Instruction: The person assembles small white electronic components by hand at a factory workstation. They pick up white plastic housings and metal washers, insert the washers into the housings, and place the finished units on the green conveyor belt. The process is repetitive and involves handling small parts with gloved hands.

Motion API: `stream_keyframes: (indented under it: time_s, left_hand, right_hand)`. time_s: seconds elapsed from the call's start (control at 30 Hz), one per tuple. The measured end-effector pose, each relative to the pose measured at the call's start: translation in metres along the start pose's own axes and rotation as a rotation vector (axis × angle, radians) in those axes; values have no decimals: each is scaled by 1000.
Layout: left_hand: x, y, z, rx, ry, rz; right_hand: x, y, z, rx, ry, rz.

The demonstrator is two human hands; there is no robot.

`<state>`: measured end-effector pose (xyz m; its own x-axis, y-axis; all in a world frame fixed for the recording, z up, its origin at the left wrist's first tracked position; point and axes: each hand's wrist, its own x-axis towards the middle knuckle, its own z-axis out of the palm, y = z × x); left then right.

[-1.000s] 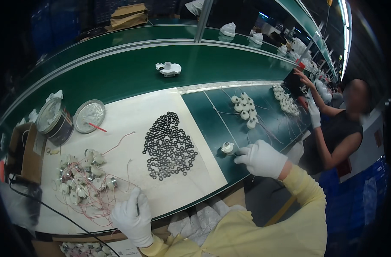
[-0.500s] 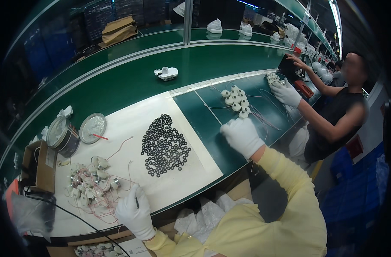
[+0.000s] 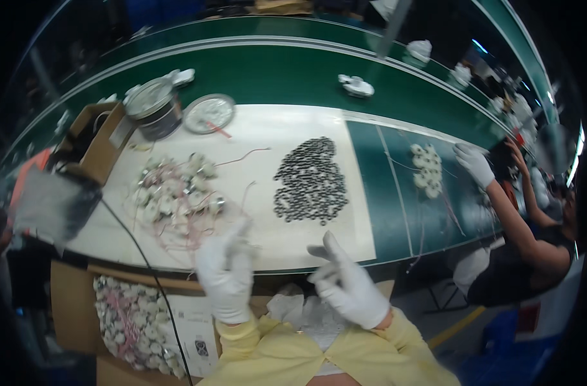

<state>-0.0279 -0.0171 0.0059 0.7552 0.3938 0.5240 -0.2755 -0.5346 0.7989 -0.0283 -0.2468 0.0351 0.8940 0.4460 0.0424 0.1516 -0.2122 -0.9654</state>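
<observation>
Left hand (image 3: 226, 276), gloved white, sits at the near edge of the counter (image 3: 287, 235), fingers raised and loosely curled; whether it pinches anything cannot be told. Right hand (image 3: 348, 283), also gloved, is just beside it at 3 o'clock, fingers spread and released, holding nothing visible.

At 11 o'clock from the left hand, close by, lies a tangle of small white parts with pink wires (image 3: 174, 199) on the white mat. At 12 o'clock from the right hand, near, lies a heap of dark rings (image 3: 311, 180). Further out at 11 o'clock stand a tin (image 3: 153, 112) and, beside it, a round lid (image 3: 208, 114). A brown box (image 3: 97, 138) sits at the counter's left end.

At 2 o'clock from the right hand, well apart, a cluster of white parts (image 3: 426, 168) rests on the green belt (image 3: 274, 74). A co-worker's gloved hand (image 3: 473, 164) is just beside that cluster. Below the counter at 8 o'clock, a carton of white parts (image 3: 126, 321) is open.
</observation>
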Motion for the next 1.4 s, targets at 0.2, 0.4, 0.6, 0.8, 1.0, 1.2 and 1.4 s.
stream_keyframes:
  time_s: [0.2, 0.4, 0.6, 0.8, 1.0, 1.2, 1.4]
  left_hand:
    - [-12, 29, 13, -265, -366, 223]
    - [-13, 50, 29, -299, -366, 356]
    - [-19, 50, 38, -72, -349, 392]
    - [-2, 24, 25, 170, -130, 321]
    - [55, 15, 12, 26, 132, -105]
    - [138, -31, 0, 1000, -51, -18]
    - [154, -45, 24, 1291, -129, 130]
  right_hand:
    - [12, 25, 30, -69, 14, -339]
    - [0, 10, 14, 720, 138, 56]
    - [16, 29, -16, 1676, -58, -46]
    - [13, 21, -69, 1656, -135, -248]
    - [3, 34, -112, 1511, -154, -183]
    - [8, 40, -119, 1373, 152, 31]
    - [4, 99, -119, 1385, 86, -82]
